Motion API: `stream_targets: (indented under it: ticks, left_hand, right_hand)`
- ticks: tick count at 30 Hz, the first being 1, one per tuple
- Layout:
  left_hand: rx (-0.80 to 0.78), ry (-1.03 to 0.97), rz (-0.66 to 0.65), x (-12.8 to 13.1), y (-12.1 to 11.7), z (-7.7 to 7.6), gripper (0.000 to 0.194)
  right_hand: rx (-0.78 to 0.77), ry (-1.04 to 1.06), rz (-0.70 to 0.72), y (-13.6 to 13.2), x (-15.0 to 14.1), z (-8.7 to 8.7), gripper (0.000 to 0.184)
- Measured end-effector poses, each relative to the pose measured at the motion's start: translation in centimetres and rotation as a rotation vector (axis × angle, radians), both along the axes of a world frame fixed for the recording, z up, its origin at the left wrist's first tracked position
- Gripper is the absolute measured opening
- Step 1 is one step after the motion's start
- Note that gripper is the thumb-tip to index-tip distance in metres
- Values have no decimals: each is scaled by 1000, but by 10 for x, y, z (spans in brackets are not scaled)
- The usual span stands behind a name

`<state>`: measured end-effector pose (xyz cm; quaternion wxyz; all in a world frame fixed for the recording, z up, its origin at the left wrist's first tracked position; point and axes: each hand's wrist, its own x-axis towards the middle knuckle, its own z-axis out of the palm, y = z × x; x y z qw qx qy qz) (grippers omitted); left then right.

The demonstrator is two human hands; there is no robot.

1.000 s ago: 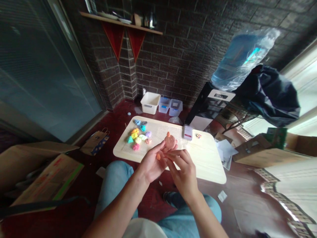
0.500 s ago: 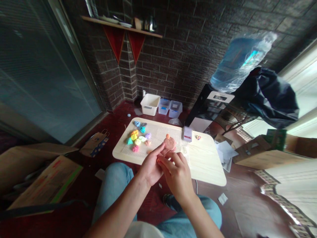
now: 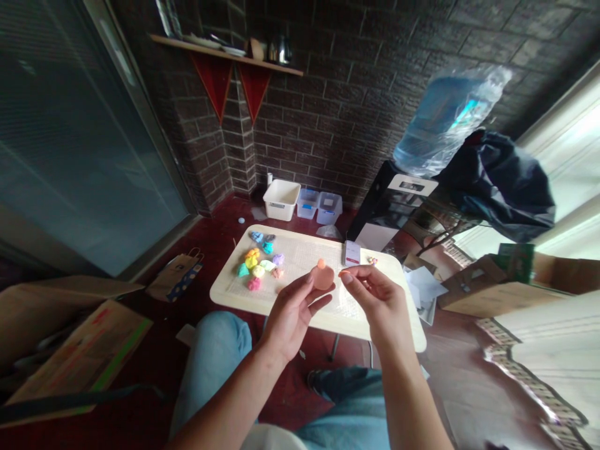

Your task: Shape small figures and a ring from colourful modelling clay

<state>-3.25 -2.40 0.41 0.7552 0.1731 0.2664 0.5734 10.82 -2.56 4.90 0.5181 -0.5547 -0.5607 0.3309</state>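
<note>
My left hand (image 3: pixel 291 312) is closed on a flat, round, pinkish-brown clay disc (image 3: pixel 324 279), its thumb at the disc's left edge and fingers under it. A small orange lump (image 3: pixel 321 264) sticks to the disc's upper edge. To the right, apart from the disc, my right hand (image 3: pixel 383 305) pinches a small piece of orange clay (image 3: pixel 344 273) between thumb and index finger. Several coloured clay lumps, a pink one (image 3: pixel 254 284) and a yellow one (image 3: pixel 252 257) among them, lie on the left part of the low table (image 3: pixel 300 305).
A phone (image 3: pixel 352 253) and a small multicoloured cluster (image 3: pixel 372 260) lie near the table's far edge. Behind it stand a white bin (image 3: pixel 281 203), clear blue-tinted boxes (image 3: pixel 329 209) and a water dispenser (image 3: pixel 379 209). Cardboard boxes (image 3: pixel 77 356) flank the table.
My hands have moved apart. The right one has gone right and up with the orange piece, and my left hand holds the disc more openly in view.
</note>
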Motion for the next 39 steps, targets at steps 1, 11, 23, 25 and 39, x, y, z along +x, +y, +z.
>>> stream_targets:
  ticks: [1, 11, 23, 25, 39]
  left_hand:
    - [2, -4, -5, 0, -1, 1, 20]
    - [36, -11, -50, 1, -4, 3, 31]
    - [59, -6, -61, 1, -5, 5, 25]
    - [68, -12, -66, 1, -5, 6, 24]
    - [85, -33, -65, 2, -7, 4, 18]
  right_hand:
    - [-21, 30, 15, 2, 0, -1, 21]
    - [-70, 94, 56, 9, 0, -7, 26]
    - [-86, 162, 92, 10, 2, -6, 25]
    - [-97, 163, 106, 10, 3, -6, 25]
    - [-125, 14, 92, 8, 4, -2, 31]
